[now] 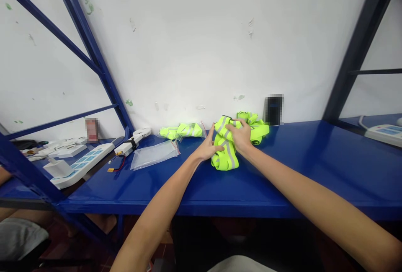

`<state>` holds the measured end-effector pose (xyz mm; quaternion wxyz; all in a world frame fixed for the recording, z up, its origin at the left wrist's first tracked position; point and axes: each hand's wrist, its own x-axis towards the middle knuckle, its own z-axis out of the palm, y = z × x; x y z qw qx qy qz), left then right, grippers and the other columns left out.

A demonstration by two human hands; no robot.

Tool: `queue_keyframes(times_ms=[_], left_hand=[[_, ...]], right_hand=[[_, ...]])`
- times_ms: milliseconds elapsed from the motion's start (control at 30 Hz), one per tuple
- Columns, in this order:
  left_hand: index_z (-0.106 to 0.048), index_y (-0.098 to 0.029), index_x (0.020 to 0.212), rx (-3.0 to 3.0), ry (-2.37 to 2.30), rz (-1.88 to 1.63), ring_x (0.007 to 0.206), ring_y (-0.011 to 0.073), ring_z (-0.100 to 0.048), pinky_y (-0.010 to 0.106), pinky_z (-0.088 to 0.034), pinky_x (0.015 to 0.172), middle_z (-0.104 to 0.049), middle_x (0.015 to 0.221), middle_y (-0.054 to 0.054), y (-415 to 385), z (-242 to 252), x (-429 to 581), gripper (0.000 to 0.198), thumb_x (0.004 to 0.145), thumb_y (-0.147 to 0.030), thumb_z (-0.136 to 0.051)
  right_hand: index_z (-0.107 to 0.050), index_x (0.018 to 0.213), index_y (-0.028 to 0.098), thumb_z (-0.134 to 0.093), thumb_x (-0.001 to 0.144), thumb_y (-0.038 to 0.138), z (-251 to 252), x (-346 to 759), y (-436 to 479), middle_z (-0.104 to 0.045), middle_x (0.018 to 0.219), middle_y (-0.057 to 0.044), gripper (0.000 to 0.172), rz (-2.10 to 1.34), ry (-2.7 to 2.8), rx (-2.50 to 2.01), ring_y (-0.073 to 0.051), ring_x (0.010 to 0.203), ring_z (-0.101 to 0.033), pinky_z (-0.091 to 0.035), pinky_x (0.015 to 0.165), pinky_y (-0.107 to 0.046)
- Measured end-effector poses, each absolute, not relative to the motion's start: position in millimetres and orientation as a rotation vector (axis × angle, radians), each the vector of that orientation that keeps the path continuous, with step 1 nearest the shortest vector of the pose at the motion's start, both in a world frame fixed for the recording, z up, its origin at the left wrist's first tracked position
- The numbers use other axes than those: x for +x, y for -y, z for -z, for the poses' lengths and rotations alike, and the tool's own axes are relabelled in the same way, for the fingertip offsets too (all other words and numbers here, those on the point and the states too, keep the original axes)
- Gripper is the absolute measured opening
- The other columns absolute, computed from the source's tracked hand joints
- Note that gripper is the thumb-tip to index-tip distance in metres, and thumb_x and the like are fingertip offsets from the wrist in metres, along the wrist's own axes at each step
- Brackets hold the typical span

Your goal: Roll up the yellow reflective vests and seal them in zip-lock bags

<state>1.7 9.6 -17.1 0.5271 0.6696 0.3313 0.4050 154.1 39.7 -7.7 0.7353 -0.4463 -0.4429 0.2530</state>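
Blue worktop [301, 167] | yellow bundle [226, 154], long axis near-to-far, between left hand [207, 149] (touching, grip unclear) and right hand [242, 136] (clamped on top)

Banded bundle [226, 161]: pliable cloth, matt, with smooth strips
Flat bag [155, 155]: thin clear plastic, glossy
Tabletop [314, 167]: glossy, smooth, like painted metal
Wall [188, 45]: matt, plaster-like, rough where chipped
Left power strip [85, 165]: smooth, hard-looking plastic
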Motion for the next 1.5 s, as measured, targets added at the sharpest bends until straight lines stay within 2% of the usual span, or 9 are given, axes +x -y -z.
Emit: queue_keyframes(times_ms=[167, 333, 567, 767, 900, 1067, 1300, 1400, 1500], left_hand=[[0.002, -0.028, 0.154, 1.652, -0.727, -1.023, 0.126, 0.0297, -0.050, 0.037, -0.050, 0.095, -0.044, 0.146, 0.012, -6, 12, 4, 0.119, 0.064, -0.014, -0.075], [-0.005, -0.025, 0.154, 1.810, -0.787, -1.056, 0.132, 0.0292, -0.044, 0.037, -0.044, 0.102, -0.032, 0.154, 0.011, -4, 10, 0, 0.111, 0.066, -0.017, -0.073], [-0.017, -0.020, 0.152, 1.747, -0.837, -0.950, 0.123, 0.0306, -0.051, 0.039, -0.046, 0.099, -0.042, 0.147, 0.014, -4, 9, -2, 0.106, 0.063, -0.017, -0.074], [-0.020, -0.030, 0.149, 1.383, -0.767, -0.891, 0.105, 0.0258, -0.064, 0.042, -0.051, 0.090, -0.056, 0.132, 0.012, 2, 12, 3, 0.105, 0.062, -0.016, -0.078], [-0.039, -0.028, 0.138, 1.329, -0.705, -0.871, 0.094, 0.0209, -0.067, 0.035, -0.052, 0.084, -0.063, 0.118, 0.008, 0, 10, -6, 0.087, 0.061, -0.018, -0.080], [-0.054, -0.018, 0.122, 1.416, -0.712, -0.789, 0.088, 0.0206, -0.067, 0.033, -0.050, 0.082, -0.067, 0.103, 0.009, -8, 7, -22, 0.066, 0.061, -0.020, -0.081], [-0.048, -0.017, 0.130, 1.617, -0.864, -0.833, 0.096, 0.0213, -0.062, 0.037, -0.046, 0.091, -0.065, 0.103, 0.008, -19, 16, -27, 0.073, 0.063, -0.016, -0.075], [-0.055, -0.017, 0.120, 1.619, -0.943, -0.975, 0.097, 0.0201, -0.059, 0.034, -0.044, 0.092, -0.064, 0.101, 0.005, -21, 22, -21, 0.056, 0.065, -0.015, -0.068], [-0.063, -0.019, 0.096, 1.566, -0.953, -1.153, 0.097, 0.0208, -0.058, 0.032, -0.044, 0.090, -0.064, 0.093, 0.002, -20, 22, -17, 0.026, 0.070, -0.021, -0.065]], right_hand=[[-0.062, 0.102, 0.017, -0.071, 0.067, 0.033, 1, 153, -28, -0.066, 0.105, -0.010, 0.039, -0.270, 1.235, -0.869, -0.027, 0.101, -0.059, -0.045, 0.093, -0.042], [-0.063, 0.108, 0.017, -0.074, 0.069, 0.034, -2, 156, -22, -0.063, 0.116, -0.013, 0.044, -0.123, 1.387, -0.846, -0.028, 0.112, -0.057, -0.042, 0.100, -0.043], [-0.061, 0.107, 0.019, -0.074, 0.071, 0.035, -1, 165, -19, -0.067, 0.106, -0.009, 0.041, -0.165, 1.524, -0.847, -0.028, 0.103, -0.062, -0.048, 0.092, -0.043], [-0.060, 0.123, 0.024, -0.063, 0.085, 0.031, 0, 169, -16, -0.065, 0.120, -0.008, 0.039, -0.001, 1.778, -0.662, -0.027, 0.113, -0.059, -0.046, 0.100, -0.045], [-0.060, 0.124, 0.029, -0.058, 0.089, 0.030, 3, 174, -20, -0.062, 0.124, -0.007, 0.035, 0.076, 1.906, -0.578, -0.027, 0.117, -0.057, -0.046, 0.102, -0.047], [-0.064, 0.118, 0.028, -0.051, 0.089, 0.016, 15, 174, -27, -0.059, 0.126, -0.009, 0.033, 0.268, 2.035, -0.484, -0.026, 0.117, -0.054, -0.049, 0.097, -0.047], [-0.068, 0.106, 0.028, -0.053, 0.087, 0.015, 33, 168, -22, -0.063, 0.120, -0.009, 0.028, 0.181, 2.268, -0.442, -0.028, 0.115, -0.053, -0.049, 0.096, -0.052], [-0.068, 0.103, 0.026, -0.056, 0.088, 0.024, 33, 169, -12, -0.062, 0.120, -0.010, 0.019, 0.082, 2.249, -0.497, -0.028, 0.116, -0.053, -0.048, 0.097, -0.051], [-0.071, 0.101, 0.025, -0.049, 0.094, 0.035, 27, 175, -5, -0.065, 0.118, -0.009, 0.025, -0.131, 2.173, -0.617, -0.027, 0.111, -0.057, -0.047, 0.097, -0.049]])
